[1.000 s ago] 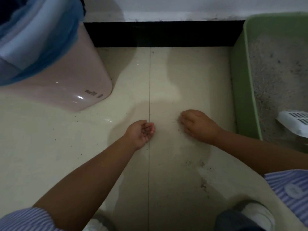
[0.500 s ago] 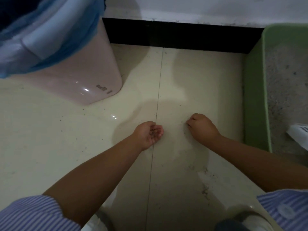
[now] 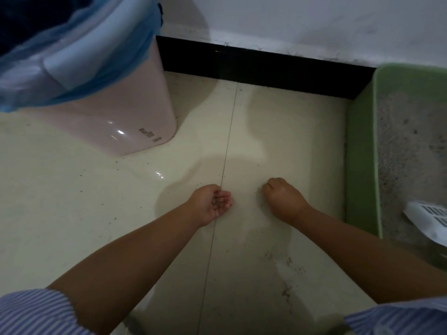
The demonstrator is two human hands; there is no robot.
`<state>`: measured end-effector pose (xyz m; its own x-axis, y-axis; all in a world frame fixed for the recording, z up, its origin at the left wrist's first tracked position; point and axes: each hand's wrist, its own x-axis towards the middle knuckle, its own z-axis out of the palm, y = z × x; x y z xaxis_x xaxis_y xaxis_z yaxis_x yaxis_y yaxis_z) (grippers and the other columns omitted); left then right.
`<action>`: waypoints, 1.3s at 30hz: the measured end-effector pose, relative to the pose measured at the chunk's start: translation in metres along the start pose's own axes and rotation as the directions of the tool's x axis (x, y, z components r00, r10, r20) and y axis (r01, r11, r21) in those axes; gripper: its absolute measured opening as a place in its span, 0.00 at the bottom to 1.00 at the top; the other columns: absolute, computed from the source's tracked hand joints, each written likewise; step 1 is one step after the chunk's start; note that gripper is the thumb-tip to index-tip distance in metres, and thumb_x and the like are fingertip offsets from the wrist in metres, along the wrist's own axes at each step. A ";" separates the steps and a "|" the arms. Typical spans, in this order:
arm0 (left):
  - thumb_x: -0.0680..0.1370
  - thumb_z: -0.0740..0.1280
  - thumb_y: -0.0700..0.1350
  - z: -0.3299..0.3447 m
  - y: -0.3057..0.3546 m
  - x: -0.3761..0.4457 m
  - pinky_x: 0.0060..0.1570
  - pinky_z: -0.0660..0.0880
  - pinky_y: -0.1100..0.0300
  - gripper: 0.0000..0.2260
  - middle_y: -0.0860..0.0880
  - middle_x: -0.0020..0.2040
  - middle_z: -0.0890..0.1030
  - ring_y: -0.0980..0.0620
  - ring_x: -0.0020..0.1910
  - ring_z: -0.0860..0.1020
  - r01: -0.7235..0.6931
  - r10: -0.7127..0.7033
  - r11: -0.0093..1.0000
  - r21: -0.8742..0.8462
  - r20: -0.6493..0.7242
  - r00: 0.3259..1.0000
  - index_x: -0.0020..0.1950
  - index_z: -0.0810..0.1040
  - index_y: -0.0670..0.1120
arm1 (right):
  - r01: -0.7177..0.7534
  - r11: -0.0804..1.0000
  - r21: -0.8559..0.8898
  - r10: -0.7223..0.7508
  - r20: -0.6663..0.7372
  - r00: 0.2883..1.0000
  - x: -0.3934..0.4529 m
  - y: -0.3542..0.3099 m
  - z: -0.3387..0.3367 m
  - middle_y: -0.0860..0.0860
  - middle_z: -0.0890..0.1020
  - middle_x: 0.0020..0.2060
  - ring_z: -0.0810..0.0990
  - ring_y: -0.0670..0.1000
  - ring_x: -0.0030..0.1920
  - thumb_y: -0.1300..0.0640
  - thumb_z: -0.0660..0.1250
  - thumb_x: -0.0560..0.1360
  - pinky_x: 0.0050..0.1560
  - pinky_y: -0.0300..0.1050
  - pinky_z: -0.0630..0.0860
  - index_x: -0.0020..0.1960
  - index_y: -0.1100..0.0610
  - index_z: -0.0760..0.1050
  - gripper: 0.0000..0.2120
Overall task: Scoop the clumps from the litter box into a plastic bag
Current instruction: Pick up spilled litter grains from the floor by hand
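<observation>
Left hand (image 3: 212,205) turned palm up just above the floor (image 3: 72,213), fingers cupped in a loose, shallow grip around a few dark litter grains (image 3: 216,201) lying in the palm. Right hand (image 3: 283,199) knuckles up and low over the tile just right of the grout line (image 3: 227,146), fingers curled under in a narrow grip; whether anything sits pinched beneath, cannot tell. Both hands near each other, apart, on opposite sides of that line. Green litter box (image 3: 360,165) at the right edge, against the black skirting board (image 3: 266,66), filled with grey litter (image 3: 411,153); white slotted scoop (image 3: 428,218) lying inside at its near end, well apart from either hand. Pink bin (image 3: 116,117) at upper left, lined with a blue plastic bag (image 3: 79,56) folded over its rim. Scattered dark specks across the tile, thicker near the right forearm. Striped sleeves (image 3: 31,310) at both lower corners.
</observation>
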<state>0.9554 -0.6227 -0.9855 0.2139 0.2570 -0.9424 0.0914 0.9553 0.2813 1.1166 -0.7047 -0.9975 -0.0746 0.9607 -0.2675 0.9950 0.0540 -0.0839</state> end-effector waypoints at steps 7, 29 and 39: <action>0.81 0.53 0.40 0.001 0.001 -0.003 0.17 0.71 0.70 0.17 0.46 0.16 0.75 0.52 0.17 0.76 -0.006 0.006 1.000 -0.020 -0.015 1.000 0.35 0.72 0.36 | -0.299 0.921 0.247 0.292 0.067 0.954 0.004 -0.007 -0.008 0.62 0.76 0.50 0.76 0.59 0.51 0.70 0.55 0.72 0.48 0.43 0.71 0.51 0.68 0.73 0.12; 0.82 0.52 0.42 0.000 -0.002 -0.005 0.18 0.71 0.70 0.19 0.46 0.19 0.76 0.54 0.15 0.75 0.013 -0.011 0.999 -0.053 0.043 0.999 0.35 0.72 0.37 | -0.120 0.957 0.266 0.125 -0.002 0.992 -0.011 0.002 0.007 0.61 0.79 0.28 0.78 0.61 0.27 0.66 0.67 0.58 0.29 0.48 0.78 0.32 0.67 0.80 0.05; 0.83 0.52 0.41 0.001 -0.001 0.000 0.18 0.72 0.70 0.19 0.44 0.28 0.75 0.55 0.15 0.74 0.005 -0.005 1.000 -0.012 0.043 0.999 0.35 0.72 0.36 | -0.060 0.959 0.278 0.086 -0.083 0.993 -0.006 -0.004 0.000 0.58 0.78 0.27 0.78 0.58 0.25 0.64 0.65 0.60 0.26 0.39 0.75 0.27 0.64 0.77 0.06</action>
<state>0.9564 -0.6238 -0.9850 0.2551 0.2460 -0.9351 0.0811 0.9582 0.2742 1.1131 -0.7109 -0.9959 0.0168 0.9811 -0.1928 0.9400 -0.0812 -0.3315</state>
